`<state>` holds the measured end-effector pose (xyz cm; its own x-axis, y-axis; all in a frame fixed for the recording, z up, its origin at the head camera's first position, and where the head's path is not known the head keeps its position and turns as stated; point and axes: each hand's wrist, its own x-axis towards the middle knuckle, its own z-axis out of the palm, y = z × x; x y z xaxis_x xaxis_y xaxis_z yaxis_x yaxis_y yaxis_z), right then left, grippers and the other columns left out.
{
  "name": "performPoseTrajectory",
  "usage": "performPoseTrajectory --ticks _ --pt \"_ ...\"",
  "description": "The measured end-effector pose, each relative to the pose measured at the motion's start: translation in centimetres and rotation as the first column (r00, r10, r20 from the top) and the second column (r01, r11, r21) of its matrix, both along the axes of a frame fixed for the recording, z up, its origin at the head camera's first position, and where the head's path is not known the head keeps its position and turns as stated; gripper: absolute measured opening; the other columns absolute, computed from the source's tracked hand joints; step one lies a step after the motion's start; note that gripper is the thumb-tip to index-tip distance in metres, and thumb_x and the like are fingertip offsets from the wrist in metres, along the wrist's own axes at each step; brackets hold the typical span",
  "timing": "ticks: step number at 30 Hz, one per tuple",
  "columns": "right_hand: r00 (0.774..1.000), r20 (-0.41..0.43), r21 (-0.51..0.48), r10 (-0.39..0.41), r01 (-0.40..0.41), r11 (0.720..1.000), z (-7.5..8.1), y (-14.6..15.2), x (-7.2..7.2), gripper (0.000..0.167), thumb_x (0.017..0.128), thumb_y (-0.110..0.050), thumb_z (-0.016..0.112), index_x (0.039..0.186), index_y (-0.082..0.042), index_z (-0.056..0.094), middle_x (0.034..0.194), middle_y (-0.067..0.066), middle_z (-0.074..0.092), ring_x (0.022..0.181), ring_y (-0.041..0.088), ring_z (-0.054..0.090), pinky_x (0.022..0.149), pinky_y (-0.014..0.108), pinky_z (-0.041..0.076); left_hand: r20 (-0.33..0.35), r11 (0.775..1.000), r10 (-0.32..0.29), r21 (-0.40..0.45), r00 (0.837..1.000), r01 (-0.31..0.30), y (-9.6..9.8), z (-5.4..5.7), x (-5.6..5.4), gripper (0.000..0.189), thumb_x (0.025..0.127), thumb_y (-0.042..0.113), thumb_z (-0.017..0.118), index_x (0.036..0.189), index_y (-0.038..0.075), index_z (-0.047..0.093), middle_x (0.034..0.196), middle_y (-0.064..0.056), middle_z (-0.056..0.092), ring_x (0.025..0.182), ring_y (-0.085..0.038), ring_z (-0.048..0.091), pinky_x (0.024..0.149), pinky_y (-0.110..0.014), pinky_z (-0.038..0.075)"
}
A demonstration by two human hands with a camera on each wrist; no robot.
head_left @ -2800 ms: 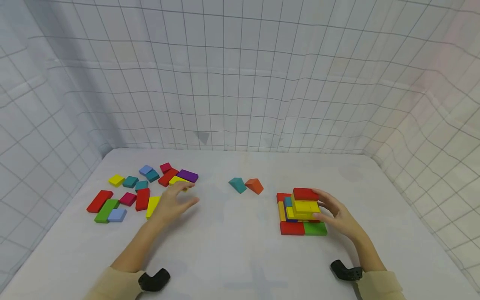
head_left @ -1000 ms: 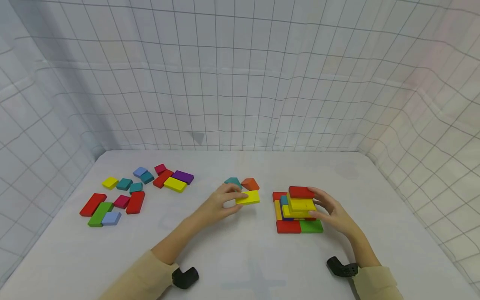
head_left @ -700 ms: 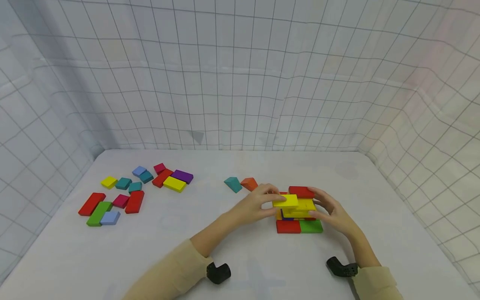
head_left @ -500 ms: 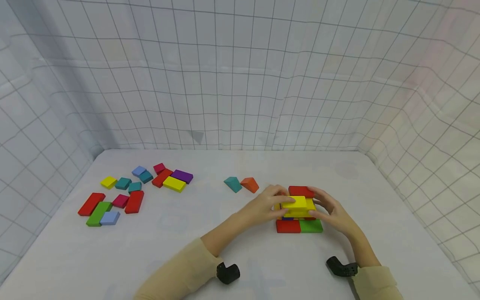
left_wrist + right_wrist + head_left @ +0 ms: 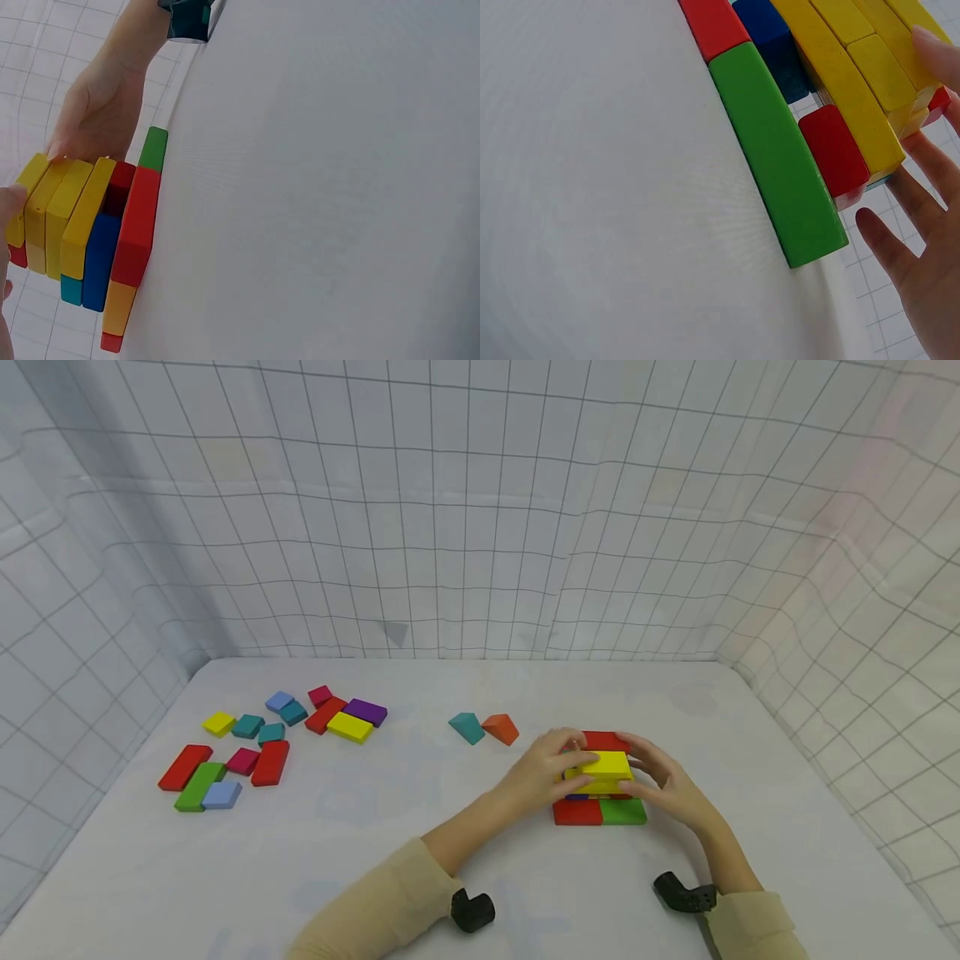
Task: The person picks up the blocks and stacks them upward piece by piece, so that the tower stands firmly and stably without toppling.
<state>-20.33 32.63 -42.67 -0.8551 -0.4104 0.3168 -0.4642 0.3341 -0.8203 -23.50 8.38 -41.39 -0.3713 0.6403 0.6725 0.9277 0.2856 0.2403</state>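
Observation:
In the head view my left hand (image 5: 536,774) pinches a yellow block (image 5: 611,763) on top of the stack at right. Its thumb is at the front, its fingers behind. My right hand (image 5: 678,789) curves round the stack's right side, thumb at the front yellow blocks, fingertips by the red block (image 5: 606,741) at the back. The lowest layer shows a red block (image 5: 576,812) and a green block (image 5: 622,812) in front. From the left wrist, several yellow layers rise above a blue block (image 5: 101,262). The right wrist view shows a dark red block (image 5: 832,150) under a long yellow one.
A teal wedge (image 5: 467,727) and an orange wedge (image 5: 501,728) lie mid-table. Loose blocks are scattered at left, among them a purple block (image 5: 366,712), a yellow block (image 5: 350,727) and a green block (image 5: 200,787). Gridded white curtain (image 5: 480,510) surrounds the table.
My left hand took a yellow block from the left group, carried it right past the wedges and brought it onto the stack's top. The right hand has stayed at the stack.

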Motion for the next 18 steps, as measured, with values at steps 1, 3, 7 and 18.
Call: performPoseTrajectory --ticks 1,3,7,18 --pt "1.0 -0.001 0.0 0.002 -0.002 1.0 0.03 -0.02 0.02 0.065 0.082 0.006 0.06 0.14 -0.005 0.033 0.14 0.003 0.038 0.122 0.005 0.041 0.098 0.018 0.034 -0.028 1.0 0.017 -0.002 0.999 -0.017 0.14 -0.07 -0.04 0.025 0.081 0.02 0.07 0.103 0.009 0.069 0.108 -0.006 0.051 0.097 -0.017 0.049 0.086 -0.02 0.042" --pt "1.0 0.001 -0.006 0.004 -0.004 1.0 0.14 -0.07 0.09 0.064 0.083 0.006 0.059 0.14 -0.004 0.033 0.14 0.003 0.039 0.122 0.005 0.04 0.097 0.017 0.034 -0.063 0.999 0.043 -0.003 0.997 -0.043 0.38 -0.17 -0.08 0.025 0.081 0.022 0.07 0.103 0.011 0.069 0.109 -0.005 0.052 0.1 -0.017 0.049 0.088 -0.023 0.041" --pt "1.0 0.011 -0.01 -0.007 0.007 1.0 0.23 -0.04 0.15 0.062 0.084 0.006 0.057 0.139 -0.005 0.033 0.14 0.004 0.039 0.121 0.004 0.041 0.097 0.015 0.032 -0.012 0.999 0.047 0.002 0.999 -0.047 0.66 -0.3 -0.11 0.026 0.081 0.023 0.07 0.104 0.012 0.069 0.119 -0.007 0.051 0.112 -0.019 0.046 0.098 -0.028 0.037" --pt "1.0 0.016 -0.008 -0.02 0.02 1.0 0.42 -0.18 0.27 0.059 0.085 0.004 0.057 0.139 -0.005 0.034 0.14 0.01 0.038 0.121 0.004 0.04 0.097 0.015 0.031 0.477 0.999 -0.034 0.031 0.878 0.022 0.55 -0.65 -0.3 0.045 0.082 0.026 0.068 0.124 0.014 0.056 0.137 -0.008 0.04 0.121 -0.021 0.041 0.094 -0.023 0.041"
